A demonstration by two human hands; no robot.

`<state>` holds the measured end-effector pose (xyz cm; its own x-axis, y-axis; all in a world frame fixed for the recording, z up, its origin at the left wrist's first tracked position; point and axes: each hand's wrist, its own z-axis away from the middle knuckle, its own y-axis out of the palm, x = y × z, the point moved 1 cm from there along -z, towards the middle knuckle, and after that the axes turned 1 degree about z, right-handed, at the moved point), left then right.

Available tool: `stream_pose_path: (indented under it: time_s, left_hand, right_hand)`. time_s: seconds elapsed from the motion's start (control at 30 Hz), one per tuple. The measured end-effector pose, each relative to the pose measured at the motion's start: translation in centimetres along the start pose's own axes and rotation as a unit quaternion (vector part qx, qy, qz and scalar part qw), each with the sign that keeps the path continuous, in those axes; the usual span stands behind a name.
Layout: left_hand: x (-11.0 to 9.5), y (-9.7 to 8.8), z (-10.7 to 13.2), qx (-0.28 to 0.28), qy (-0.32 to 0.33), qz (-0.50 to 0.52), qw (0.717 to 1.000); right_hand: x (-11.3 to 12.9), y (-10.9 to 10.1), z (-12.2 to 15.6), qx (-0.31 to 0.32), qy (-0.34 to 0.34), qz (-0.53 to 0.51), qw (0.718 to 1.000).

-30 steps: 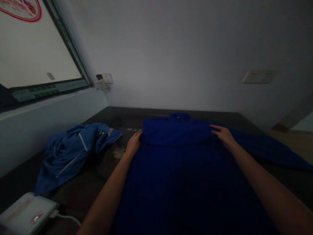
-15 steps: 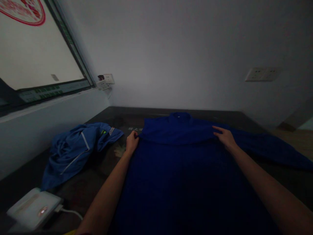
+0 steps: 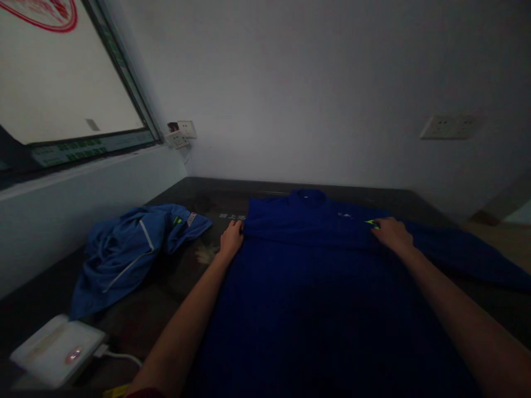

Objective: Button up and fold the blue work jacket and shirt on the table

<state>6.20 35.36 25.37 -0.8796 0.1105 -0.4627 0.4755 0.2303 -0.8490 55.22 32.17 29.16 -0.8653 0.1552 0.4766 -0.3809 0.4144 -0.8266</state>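
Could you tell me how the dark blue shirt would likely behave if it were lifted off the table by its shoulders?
Probably floppy: the shirt lies flat on the table with soft folds near the left hand and right hand, so it would likely sag. It looks thin, so probably light. Its sleeve trails right and may drag.

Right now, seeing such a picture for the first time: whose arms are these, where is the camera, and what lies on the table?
They are a person's arms; no machine. The camera sits on that person's head, looking forward and down. A dark blue garment lies spread on the dark table. The left hand is at one shoulder edge, the right hand on the other; the dimness hides whether they pinch it. Left of it lie a crumpled lighter blue jacket and a white device.
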Motion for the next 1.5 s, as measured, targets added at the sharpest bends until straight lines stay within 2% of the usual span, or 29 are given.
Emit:
stream_pose_path:
  time_s: [0.07, 0.1, 0.17, 0.27, 0.33, 0.4, 0.47, 0.6, 0.77, 0.9, 1.07, 1.27, 1.37, 1.5]
  left_hand:
    - [0.1, 0.0, 0.0, -0.001, -0.002, 0.006, 1.0]
    - [0.2, -0.1, -0.1, -0.003, -0.004, 0.011, 1.0]
    - [0.5, -0.2, -0.2, -0.01, -0.006, 0.026, 1.0]
    - [1.1, -0.4, -0.4, -0.016, -0.004, 0.054, 0.998]
    - [1.6, -0.5, -0.6, -0.016, 0.0, 0.071, 0.997]
    - [1.9, -0.4, -0.7, -0.019, 0.002, 0.084, 0.996]
    - [2.1, -0.3, -0.7, -0.025, -0.002, 0.091, 0.996]
    - [2.2, -0.2, -0.6, -0.029, -0.009, 0.112, 0.993]
    - [2.3, 0.1, -0.8, -0.017, 0.0, 0.156, 0.988]
    - [2.3, 0.1, -0.8, -0.015, -0.006, 0.158, 0.987]
    - [2.1, -0.3, -0.6, -0.006, -0.018, 0.133, 0.991]
    - [1.7, -0.8, -0.3, -0.001, -0.039, 0.113, 0.993]
    - [1.6, -0.8, -0.3, -0.002, -0.037, 0.121, 0.992]
    - [1.6, -0.5, -0.2, 0.002, -0.027, 0.125, 0.992]
  right_hand:
    - [4.7, -0.2, -1.1, 0.001, -0.048, 0.084, 0.995]
    - [7.7, 0.3, -1.5, 0.031, -0.091, 0.092, 0.991]
    - [14.5, 2.6, -2.3, 0.109, -0.169, 0.068, 0.977]
    - [24.1, 8.4, -3.1, 0.166, -0.212, 0.043, 0.962]
    - [28.9, 12.7, -3.5, 0.189, -0.215, 0.037, 0.957]
    - [32.3, 16.5, -3.8, 0.202, -0.203, 0.036, 0.957]
    - [34.4, 19.5, -4.2, 0.207, -0.178, 0.04, 0.961]
    - [35.8, 23.7, -5.1, 0.193, -0.116, 0.054, 0.973]
    - [35.7, 25.9, -7.2, 0.206, -0.087, 0.056, 0.973]
    - [35.3, 26.4, -8.4, 0.184, -0.083, 0.045, 0.978]
    - [34.3, 26.7, -7.2, 0.158, -0.084, 0.028, 0.983]
    - [34.1, 26.1, -7.5, 0.149, -0.074, -0.058, 0.984]
    - [33.9, 25.7, -8.6, 0.159, -0.063, -0.108, 0.979]
    - [34.0, 26.1, -9.6, 0.205, -0.076, -0.181, 0.959]
